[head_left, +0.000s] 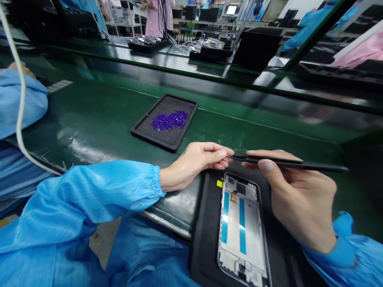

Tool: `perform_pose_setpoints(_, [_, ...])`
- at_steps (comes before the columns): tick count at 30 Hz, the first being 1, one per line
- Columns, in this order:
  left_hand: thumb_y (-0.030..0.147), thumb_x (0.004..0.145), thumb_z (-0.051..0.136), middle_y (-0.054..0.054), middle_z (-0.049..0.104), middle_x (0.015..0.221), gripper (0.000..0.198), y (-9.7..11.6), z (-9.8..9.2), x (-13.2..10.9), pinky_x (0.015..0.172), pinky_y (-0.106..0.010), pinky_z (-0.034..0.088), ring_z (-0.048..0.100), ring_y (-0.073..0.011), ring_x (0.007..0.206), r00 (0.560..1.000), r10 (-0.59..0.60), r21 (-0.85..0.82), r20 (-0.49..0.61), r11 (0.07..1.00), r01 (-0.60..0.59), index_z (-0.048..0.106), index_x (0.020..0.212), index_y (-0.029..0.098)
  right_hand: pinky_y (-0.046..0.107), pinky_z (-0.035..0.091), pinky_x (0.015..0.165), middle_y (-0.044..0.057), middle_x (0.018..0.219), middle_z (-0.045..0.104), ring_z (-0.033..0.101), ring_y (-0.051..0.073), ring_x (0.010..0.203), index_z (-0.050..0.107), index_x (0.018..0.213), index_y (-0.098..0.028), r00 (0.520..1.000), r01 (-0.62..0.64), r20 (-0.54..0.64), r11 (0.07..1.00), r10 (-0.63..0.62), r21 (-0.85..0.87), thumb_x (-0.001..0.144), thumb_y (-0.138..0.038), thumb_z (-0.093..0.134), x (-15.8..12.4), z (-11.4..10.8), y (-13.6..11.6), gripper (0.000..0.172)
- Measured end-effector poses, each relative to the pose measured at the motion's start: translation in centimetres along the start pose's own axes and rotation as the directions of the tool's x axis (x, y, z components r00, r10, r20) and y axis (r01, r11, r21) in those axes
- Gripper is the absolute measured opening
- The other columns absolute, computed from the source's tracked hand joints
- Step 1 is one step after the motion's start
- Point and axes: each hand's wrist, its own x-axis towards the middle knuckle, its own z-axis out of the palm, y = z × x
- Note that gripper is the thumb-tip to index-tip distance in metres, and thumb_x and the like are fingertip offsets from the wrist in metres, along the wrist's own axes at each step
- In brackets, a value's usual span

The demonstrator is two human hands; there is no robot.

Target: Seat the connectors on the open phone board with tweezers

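Black tweezers (287,162) lie pinched in my right hand (302,195), pointing left. Their tips meet the fingertips of my left hand (200,161), which is closed in a pinch; whatever sits between those fingers is too small to make out. Below both hands, a phone frame (253,223) with two blue strips rests on a black mat (206,239). A small yellow tab (219,183) sticks out at its upper left edge. Farther off, a shallow black tray (143,129) carries a spread of tiny purple parts (170,120).
The green bench (98,99) runs under everything. A white cable (20,91) hangs at the left, near another person's blue sleeve (22,99). Along the back, a raised shelf (179,65) bears black trays and wires. Other people stand beyond it.
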Motion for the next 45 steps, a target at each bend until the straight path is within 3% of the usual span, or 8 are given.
perform_pose_setpoints(23, [0.016, 0.089, 0.071, -0.002, 0.068, 0.078, 0.013, -0.1, 0.1, 0.0, 0.08, -0.023, 0.048, 0.063, -0.0068, 0.075, 0.999, 0.021, -0.057, 0.028, 0.998, -0.019, 0.074, 0.098, 0.007, 0.018, 0.058, 0.073, -0.003, 0.094, 0.074, 0.07, 0.009, 0.077, 0.076, 0.101, -0.028, 1.0, -0.019, 0.004, 0.999, 0.019, 0.049, 0.097, -0.031, 0.066, -0.2, -0.1, 0.1, 0.012])
perform_pose_setpoints(26, [0.016, 0.09, 0.071, -0.003, 0.07, 0.081, 0.012, -0.1, 0.1, -0.1, 0.084, -0.024, 0.049, 0.065, -0.0074, 0.077, 0.999, 0.002, -0.047, 0.037, 0.999, 0.0, 0.074, 0.098, 0.008, 0.02, 0.057, 0.072, -0.001, 0.089, 0.074, 0.07, 0.011, 0.075, 0.078, 0.098, -0.026, 0.994, -0.109, -0.018, 0.992, 0.11, 0.068, 0.095, -0.036, 0.068, 0.1, -0.2, 0.0, 0.014])
perform_pose_setpoints(28, [0.018, 0.091, 0.069, -0.005, 0.072, 0.087, 0.013, 0.0, 0.1, -0.1, 0.086, -0.025, 0.05, 0.067, -0.0086, 0.079, 0.999, -0.015, -0.024, 0.05, 1.0, 0.016, 0.074, 0.099, 0.008, 0.021, 0.057, 0.071, 0.001, 0.081, 0.074, 0.07, 0.012, 0.073, 0.078, 0.095, -0.024, 0.965, -0.255, -0.024, 0.953, 0.262, 0.166, 0.092, -0.043, 0.071, 0.4, -0.3, 0.1, 0.021])
perform_pose_setpoints(32, [0.02, 0.095, 0.065, -0.008, 0.074, 0.093, 0.014, 0.1, 0.0, -0.2, 0.087, -0.027, 0.051, 0.068, -0.01, 0.08, 0.998, -0.043, 0.037, 0.048, 0.998, 0.041, 0.071, 0.101, 0.008, 0.02, 0.057, 0.07, 0.003, 0.074, 0.071, 0.069, 0.013, 0.07, 0.078, 0.085, -0.018, 0.846, -0.507, 0.115, 0.721, 0.52, 0.473, 0.078, -0.048, 0.083, 1.4, -0.5, 0.6, 0.031])
perform_pose_setpoints(34, [0.02, 0.094, 0.066, -0.008, 0.073, 0.092, 0.012, 0.2, 0.0, -0.2, 0.085, -0.027, 0.051, 0.068, -0.0101, 0.08, 0.998, -0.043, 0.058, 0.05, 0.998, 0.041, 0.068, 0.098, 0.008, 0.018, 0.056, 0.068, 0.003, 0.074, 0.07, 0.067, 0.012, 0.068, 0.078, 0.083, -0.017, 0.812, -0.558, 0.181, 0.649, 0.555, 0.517, 0.075, -0.046, 0.086, 1.7, -0.6, 0.8, 0.031])
perform_pose_setpoints(37, [0.022, 0.092, 0.069, -0.008, 0.072, 0.091, 0.014, 0.2, 0.0, -0.2, 0.083, -0.026, 0.051, 0.068, -0.0104, 0.081, 0.998, -0.039, 0.078, 0.056, 0.996, 0.035, 0.063, 0.092, 0.009, 0.016, 0.056, 0.066, 0.003, 0.074, 0.069, 0.066, 0.011, 0.066, 0.079, 0.08, -0.017, 0.789, -0.594, 0.224, 0.619, 0.572, 0.515, 0.074, -0.045, 0.087, 1.9, -0.5, 0.9, 0.03])
perform_pose_setpoints(45, [0.029, 0.083, 0.077, -0.006, 0.068, 0.086, 0.027, 0.1, -0.2, -0.2, 0.075, -0.024, 0.047, 0.062, -0.0085, 0.075, 0.994, -0.061, 0.133, 0.092, 0.99, 0.048, 0.061, 0.09, 0.009, 0.021, 0.057, 0.068, 0.005, 0.075, 0.072, 0.067, 0.013, 0.069, 0.079, 0.083, -0.016, 0.81, -0.581, 0.263, 0.657, 0.524, 0.48, 0.076, -0.046, 0.086, 1.5, -0.5, 1.4, 0.032])
